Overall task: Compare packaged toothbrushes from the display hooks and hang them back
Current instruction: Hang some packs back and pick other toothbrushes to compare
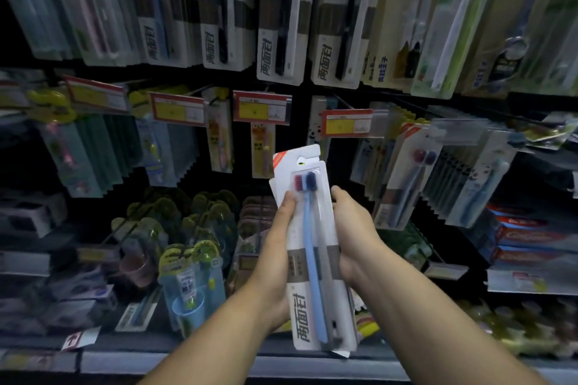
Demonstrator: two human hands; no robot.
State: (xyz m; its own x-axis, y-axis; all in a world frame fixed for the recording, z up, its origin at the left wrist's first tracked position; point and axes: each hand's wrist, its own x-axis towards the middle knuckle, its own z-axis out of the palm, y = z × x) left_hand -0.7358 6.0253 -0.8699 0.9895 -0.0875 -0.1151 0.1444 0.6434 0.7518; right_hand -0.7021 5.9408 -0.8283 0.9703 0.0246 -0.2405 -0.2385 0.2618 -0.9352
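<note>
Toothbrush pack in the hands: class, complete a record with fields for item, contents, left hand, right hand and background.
item: white toothbrush pack, held upright off the hooks; another card's edge shows behind it
contents: two brushes, one with a blue handle, one grey
left hand: grips the pack's left edge, thumb on the front
right hand: grips the right edge
background: hanging packs above; red-and-yellow price tags

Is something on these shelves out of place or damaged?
Little stands out. A small white card with a red mark lies crooked on the grey lower shelf edge at the left, not hanging as the red-and-yellow price tags do. No damage shows.
</note>
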